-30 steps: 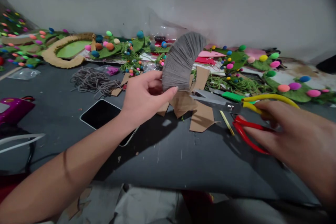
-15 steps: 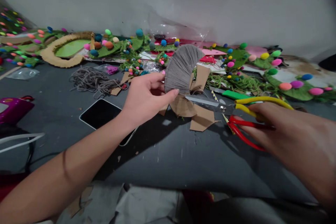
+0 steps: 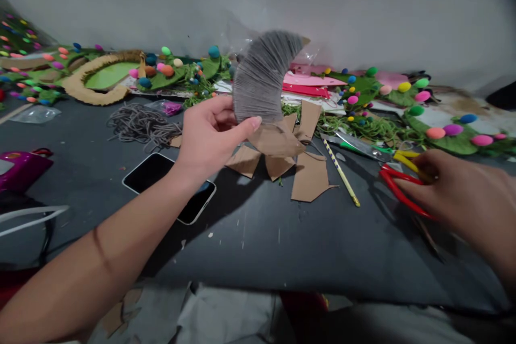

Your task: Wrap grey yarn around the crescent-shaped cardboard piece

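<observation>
Pinched in my left hand [image 3: 217, 131] is a crescent of cardboard wrapped in grey yarn [image 3: 260, 78], held up above the table. Bare brown cardboard [image 3: 274, 140] shows at its lower end, and a small tip shows at the top. My right hand [image 3: 451, 188] grips scissors [image 3: 377, 155] with one yellow and one red handle, well to the right of the crescent. Their blades point left, over a green-handled tool on the table. Several cardboard scraps [image 3: 310, 177] lie below the crescent, and a patterned pencil [image 3: 342, 173] lies between them and the scissors.
A black phone [image 3: 197, 201] lies under my left forearm. Behind it is a heap of grey yarn [image 3: 139, 124]. A yellow-tan wrapped crescent [image 3: 94, 78] and green leaves with coloured balls [image 3: 373, 86] line the wall. A purple device [image 3: 24, 166] sits at left.
My left hand has lifted the grey crescent up and slightly left. My right hand has drawn the scissors away to the right, off the crescent's cardboard end.
</observation>
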### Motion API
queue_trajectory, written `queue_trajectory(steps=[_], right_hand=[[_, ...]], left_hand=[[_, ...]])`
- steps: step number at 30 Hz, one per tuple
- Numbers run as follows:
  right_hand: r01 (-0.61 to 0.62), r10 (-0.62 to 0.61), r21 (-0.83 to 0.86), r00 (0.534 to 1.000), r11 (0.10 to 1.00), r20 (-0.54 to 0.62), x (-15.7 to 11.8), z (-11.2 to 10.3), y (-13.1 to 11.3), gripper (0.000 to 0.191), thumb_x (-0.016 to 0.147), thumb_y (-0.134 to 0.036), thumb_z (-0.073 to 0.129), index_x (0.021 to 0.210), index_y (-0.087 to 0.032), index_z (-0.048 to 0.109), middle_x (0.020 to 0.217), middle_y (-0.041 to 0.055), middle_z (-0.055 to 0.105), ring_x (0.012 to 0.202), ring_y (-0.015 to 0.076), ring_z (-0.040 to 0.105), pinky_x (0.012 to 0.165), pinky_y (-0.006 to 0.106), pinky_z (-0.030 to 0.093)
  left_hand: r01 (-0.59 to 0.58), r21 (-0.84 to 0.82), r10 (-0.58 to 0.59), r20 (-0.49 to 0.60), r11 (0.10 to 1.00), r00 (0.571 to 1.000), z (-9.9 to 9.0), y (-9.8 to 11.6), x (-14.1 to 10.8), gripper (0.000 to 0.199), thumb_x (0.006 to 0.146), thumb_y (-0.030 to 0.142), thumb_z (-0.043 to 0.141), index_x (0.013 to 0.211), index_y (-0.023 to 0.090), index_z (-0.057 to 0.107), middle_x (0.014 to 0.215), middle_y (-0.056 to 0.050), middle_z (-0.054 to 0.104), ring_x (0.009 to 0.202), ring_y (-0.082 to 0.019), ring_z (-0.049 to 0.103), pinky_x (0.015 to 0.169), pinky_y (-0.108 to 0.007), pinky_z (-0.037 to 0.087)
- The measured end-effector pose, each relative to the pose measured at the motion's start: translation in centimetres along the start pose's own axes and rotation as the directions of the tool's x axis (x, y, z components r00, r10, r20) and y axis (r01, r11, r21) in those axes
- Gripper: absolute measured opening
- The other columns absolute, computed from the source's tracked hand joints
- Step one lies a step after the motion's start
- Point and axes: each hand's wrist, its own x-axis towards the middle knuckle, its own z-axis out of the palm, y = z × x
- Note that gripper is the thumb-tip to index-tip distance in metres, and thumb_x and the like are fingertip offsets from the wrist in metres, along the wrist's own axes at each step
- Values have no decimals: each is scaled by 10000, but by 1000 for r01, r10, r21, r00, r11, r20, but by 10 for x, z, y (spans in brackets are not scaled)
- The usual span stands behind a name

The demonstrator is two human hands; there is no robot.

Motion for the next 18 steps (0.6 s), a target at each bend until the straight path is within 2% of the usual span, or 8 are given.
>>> queue_trajectory(steps=[2, 4, 7, 9, 11, 14, 16, 18], right_hand=[[-65, 68, -30, 991, 997, 116, 7, 2, 4, 653, 778, -825, 453, 1050, -264, 648, 921, 145, 718, 719, 351, 633, 551, 362, 356], [-37, 26, 56, 982, 998, 187, 11, 3, 6, 681, 813, -750, 493, 1194, -202, 629, 1026, 163, 730, 823, 343, 676, 620, 376, 436], [11, -75, 241, 964, 970, 254, 14, 8, 9, 612, 831, -617, 576, 1210, -142, 647, 1009, 151, 742, 825, 297, 697, 693, 368, 492], [65, -139, 291, 960, 954, 242, 14, 11, 12, 522, 822, -537, 616, 1158, -146, 692, 997, 140, 741, 814, 282, 695, 707, 370, 505], [157, -200, 276, 971, 948, 135, 13, 10, 10, 426, 826, -478, 619, 1082, -156, 730, 1039, 138, 727, 841, 277, 687, 729, 377, 506], [281, -249, 335, 959, 899, -136, 4, -3, -12, 310, 873, -440, 601, 1020, -203, 736, 1067, 89, 720, 889, 244, 679, 757, 353, 498], [406, -261, 495, 904, 768, -337, -5, -17, -38, 231, 893, -420, 622, 972, -224, 713, 1000, 49, 724, 866, 202, 674, 784, 320, 497], [533, -335, 539, 841, 653, -425, -15, -30, -67, 181, 910, -401, 640, 984, -242, 684, 965, 35, 710, 829, 183, 656, 749, 305, 493]], left_hand=[[42, -69, -40, 29, 997, 999, 2, -1, 0, 281, 806, 307, 784, 1054, 179, 752, 971, -65, 775, 853, -207, 723, 731, -321, 615], [85, -121, -77, 65, 989, 995, 4, -1, -1, 260, 799, 310, 796, 1020, 179, 755, 934, -59, 775, 816, -189, 723, 676, -286, 613], [112, -182, -94, 103, 977, 990, 6, -2, -2, 230, 787, 279, 812, 985, 173, 759, 909, -53, 778, 788, -165, 723, 626, -235, 600], [124, -204, -101, 119, 971, 988, 7, -3, -2, 234, 784, 260, 817, 993, 172, 759, 928, -53, 784, 797, -161, 729, 627, -225, 601], [142, -204, -118, 126, 969, 985, 8, -3, -3, 253, 781, 266, 820, 1009, 174, 757, 955, -56, 788, 814, -173, 738, 644, -238, 612], [179, -225, -147, 151, 958, 978, 11, -1, -6, 286, 777, 286, 824, 1029, 173, 751, 988, -62, 790, 863, -200, 749, 695, -269, 631], [200, -265, -153, 186, 943, 970, 14, 2, -10, 307, 775, 280, 826, 1050, 170, 746, 1017, -64, 787, 901, -210, 750, 742, -286, 638], [242, -292, -178, 228, 925, 957, 19, 5, -16, 321, 771, 271, 828, 1060, 165, 736, 1037, -65, 785, 925, -217, 750, 788, -303, 638]])
